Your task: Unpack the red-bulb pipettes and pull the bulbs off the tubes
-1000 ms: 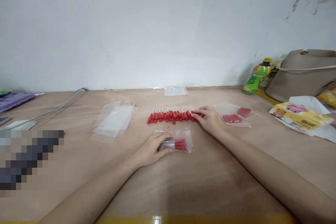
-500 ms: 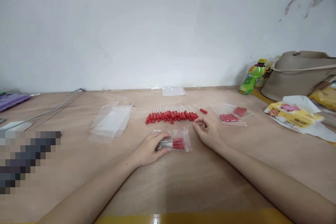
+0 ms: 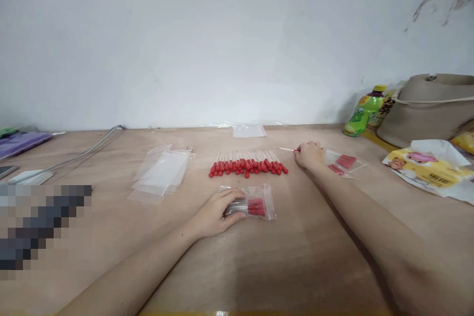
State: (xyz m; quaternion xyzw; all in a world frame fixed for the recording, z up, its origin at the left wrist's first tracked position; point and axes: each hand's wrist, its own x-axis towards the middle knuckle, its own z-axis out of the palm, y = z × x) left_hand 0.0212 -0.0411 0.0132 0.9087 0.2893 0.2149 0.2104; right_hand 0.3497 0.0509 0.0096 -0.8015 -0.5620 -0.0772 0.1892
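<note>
My left hand is curled around the near end of a clear zip bag lying on the table, thumb below and fingers above. Inside it, thin pale sticks with red heads point right. To the right, my right hand has its fingers closed at the red end of a lone red-headed stick; its head is mostly hidden by the fingers. Between the hands, farther back, a row of red-headed sticks lies with heads toward me. Another zip bag with red-headed sticks lies partly behind my right hand.
Flat clear bags lie at the left, with another bag by the wall. A grey cable crosses the far left. On the right are a green bottle, a beige bucket-shaped bag and a yellow printed wrapper.
My right hand has moved right and away from me, from the end of the row to the lone stick, closing on its red end. My left hand stays on the bag.
</note>
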